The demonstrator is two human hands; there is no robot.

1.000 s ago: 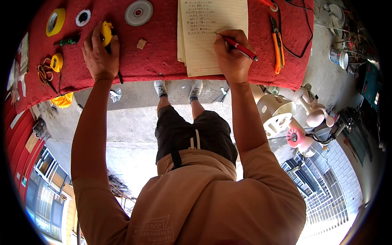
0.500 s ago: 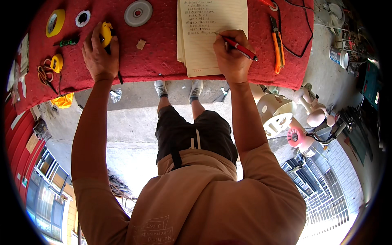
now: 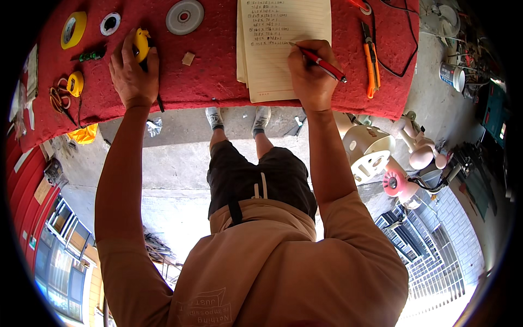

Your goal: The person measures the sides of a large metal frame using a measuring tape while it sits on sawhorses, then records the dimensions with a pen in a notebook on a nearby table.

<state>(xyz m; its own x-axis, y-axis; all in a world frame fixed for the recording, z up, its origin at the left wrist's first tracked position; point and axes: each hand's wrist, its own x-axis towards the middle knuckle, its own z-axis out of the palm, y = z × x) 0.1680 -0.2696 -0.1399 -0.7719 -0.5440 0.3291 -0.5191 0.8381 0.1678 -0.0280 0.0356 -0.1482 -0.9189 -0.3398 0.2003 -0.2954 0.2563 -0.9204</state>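
Note:
My right hand (image 3: pixel 314 76) is closed round a red pen (image 3: pixel 327 66), its tip on the lined notepad (image 3: pixel 275 73) at the end of the lowest line of handwriting. The pad's upper part carries several rows of writing; its lower part is blank. At the left, my left hand (image 3: pixel 132 76) is closed over a yellow and black tape measure (image 3: pixel 141 46), which rests on the red cloth. The thumb lies along its right side, the fingers along its left. Part of the tape measure is hidden under the palm.
An orange utility knife (image 3: pixel 371 68) lies right of the pad. A grey disc (image 3: pixel 184 18), a small cardboard scrap (image 3: pixel 188 58), yellow tape roll (image 3: pixel 73 30), white ring (image 3: pixel 110 24), green screwdriver (image 3: pixel 91 55) and second tape measure (image 3: pixel 75 84) lie on the red-covered table (image 3: pixel 212 76).
My right hand and the pen have shifted slightly to the right along the written line. My left hand stays on the tape measure.

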